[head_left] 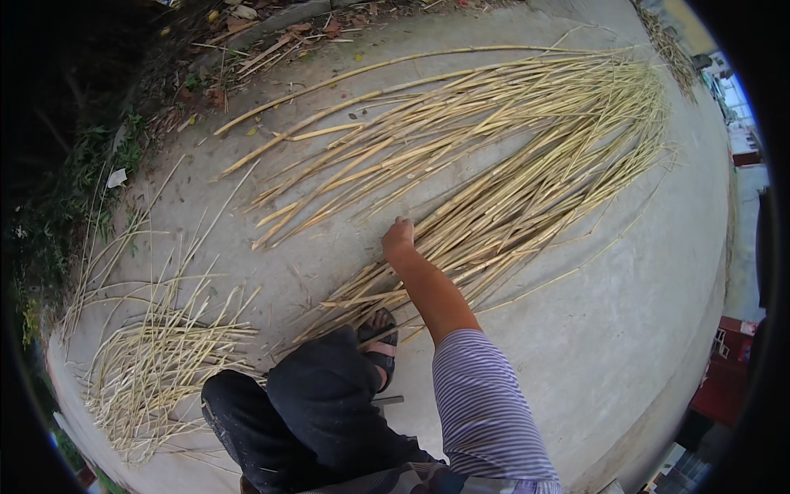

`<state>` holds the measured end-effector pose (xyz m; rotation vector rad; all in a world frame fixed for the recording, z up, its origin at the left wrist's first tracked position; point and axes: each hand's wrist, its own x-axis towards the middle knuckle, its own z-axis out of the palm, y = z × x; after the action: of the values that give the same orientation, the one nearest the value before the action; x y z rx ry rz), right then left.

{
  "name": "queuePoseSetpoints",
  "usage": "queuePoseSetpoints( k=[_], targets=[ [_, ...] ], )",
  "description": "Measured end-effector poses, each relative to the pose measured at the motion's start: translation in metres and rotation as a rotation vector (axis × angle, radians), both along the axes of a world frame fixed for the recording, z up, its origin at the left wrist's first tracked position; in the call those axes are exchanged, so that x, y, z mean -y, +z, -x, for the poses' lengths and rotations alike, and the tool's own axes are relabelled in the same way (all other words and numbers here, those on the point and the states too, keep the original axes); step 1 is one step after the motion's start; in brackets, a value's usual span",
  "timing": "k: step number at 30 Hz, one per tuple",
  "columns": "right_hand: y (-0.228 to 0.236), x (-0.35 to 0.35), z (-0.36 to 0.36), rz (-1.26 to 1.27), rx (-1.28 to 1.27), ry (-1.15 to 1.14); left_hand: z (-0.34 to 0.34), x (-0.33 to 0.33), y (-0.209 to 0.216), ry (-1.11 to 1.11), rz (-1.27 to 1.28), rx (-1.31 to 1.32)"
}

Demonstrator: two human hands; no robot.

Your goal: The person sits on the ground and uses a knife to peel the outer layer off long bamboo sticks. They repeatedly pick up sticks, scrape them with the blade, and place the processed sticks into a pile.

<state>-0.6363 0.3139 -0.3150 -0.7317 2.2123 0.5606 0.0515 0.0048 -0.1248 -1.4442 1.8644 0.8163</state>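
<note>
My right hand point(399, 236) reaches down to the left edge of a long pile of dry, yellowish stalks point(510, 198) on the ground. Its fingers are curled closed against that edge; the hand itself hides what is in them. The thicker cut ends of this pile point toward my foot, and the thin ends fan out at the far right. Beyond the hand, a looser spread of stalks point(395, 136) lies roughly alongside, joining the pile at the thin ends. My left hand is out of view.
A tangled heap of thinner, paler stalks point(156, 370) lies to the left of my knees. My sandalled foot point(380, 337) is beside the pile's near ends. Green plants point(62, 189) and dry litter border the concrete point(650, 305) at left. Dark red objects point(724, 370) stand at far right.
</note>
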Motion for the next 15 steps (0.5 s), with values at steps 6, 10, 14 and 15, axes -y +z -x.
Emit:
queuePoseSetpoints(
  k=[6,10,14,15],
  targets=[
    [0.016,-0.022,-0.012,0.337,-0.306,0.086,-0.009,0.001,-0.004,-0.010,0.001,-0.047],
    [0.066,-0.034,-0.018,0.590,-0.479,0.108,-0.016,0.004,-0.009,-0.033,0.002,-0.093],
    [0.157,-0.036,-0.025,0.861,-0.606,0.163,-0.029,0.004,-0.022,-0.050,0.006,-0.173],
    [0.182,-0.036,-0.031,0.987,-0.669,0.170,-0.032,0.007,-0.025,-0.058,0.010,-0.197]
  ],
)
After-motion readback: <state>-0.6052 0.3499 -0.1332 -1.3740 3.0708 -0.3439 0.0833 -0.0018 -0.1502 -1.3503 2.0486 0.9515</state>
